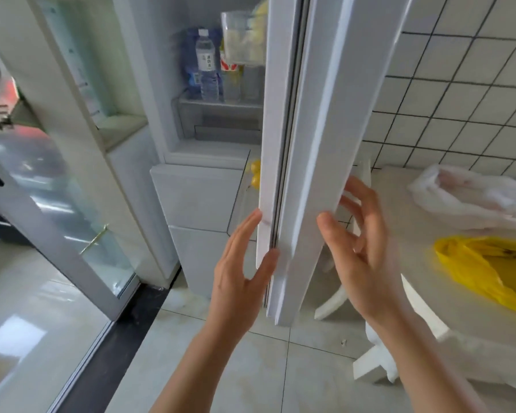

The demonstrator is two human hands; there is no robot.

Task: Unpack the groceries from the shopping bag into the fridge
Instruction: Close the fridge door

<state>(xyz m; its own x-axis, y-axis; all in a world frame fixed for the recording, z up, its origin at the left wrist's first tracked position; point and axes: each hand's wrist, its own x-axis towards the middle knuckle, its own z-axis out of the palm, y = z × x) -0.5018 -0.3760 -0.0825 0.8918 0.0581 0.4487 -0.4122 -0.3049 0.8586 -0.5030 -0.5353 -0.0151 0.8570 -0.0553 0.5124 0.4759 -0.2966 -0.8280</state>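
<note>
Both hands spread, gripping nothing: left hand (239, 263) and right hand (358, 248) flanking the fridge door (304, 144) edge. Swing it wide; yellow shopping bag (486, 269) waiting right, on the counter (414, 234).

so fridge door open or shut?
Open. Door stands edge-on, shelves with a bottle visible past it; both hands at its edge.

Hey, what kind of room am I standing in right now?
Most likely a home kitchen. A white fridge stands with its door open, a water bottle on a shelf inside. The wall behind is white tile, and a yellow plastic bag lies on a white table.
</note>
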